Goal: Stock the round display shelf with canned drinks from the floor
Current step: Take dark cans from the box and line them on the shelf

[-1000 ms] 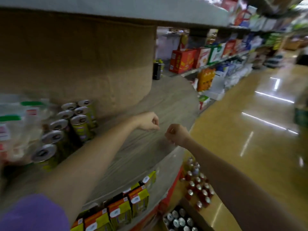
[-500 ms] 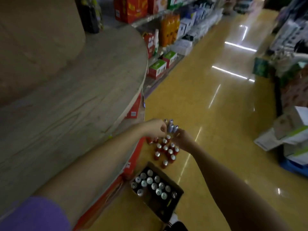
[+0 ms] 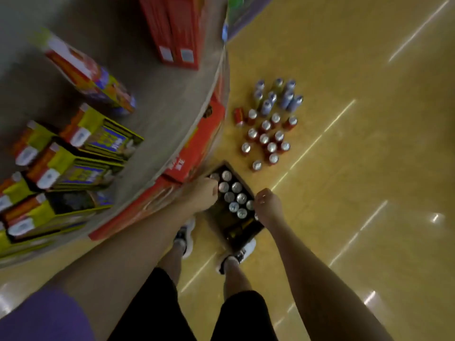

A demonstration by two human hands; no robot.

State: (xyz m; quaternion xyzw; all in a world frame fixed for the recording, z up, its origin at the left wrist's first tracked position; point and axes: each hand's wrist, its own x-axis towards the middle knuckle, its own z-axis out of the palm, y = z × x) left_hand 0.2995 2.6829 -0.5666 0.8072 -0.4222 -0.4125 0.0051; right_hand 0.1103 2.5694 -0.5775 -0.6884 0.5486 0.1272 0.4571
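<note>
We are at the picking-up step: our left hand point(image 3: 205, 193) and right hand point(image 3: 267, 206) hang over the box of cans point(image 3: 234, 200) on the floor by our feet, both with fingers curled and holding nothing. More red cans point(image 3: 267, 139) stand farther off on the floor. Next we think we must reach down, grab cans, and lift them onto the round shelf point(image 3: 157, 107) on the left.

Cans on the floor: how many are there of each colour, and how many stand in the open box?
Red cans: 13, one of them lying on its side
Blue cans: 8
Silver-topped cans in the cardboard box: 9 in view; the left hand and right hand may hide more
Total: 30 in view
</note>
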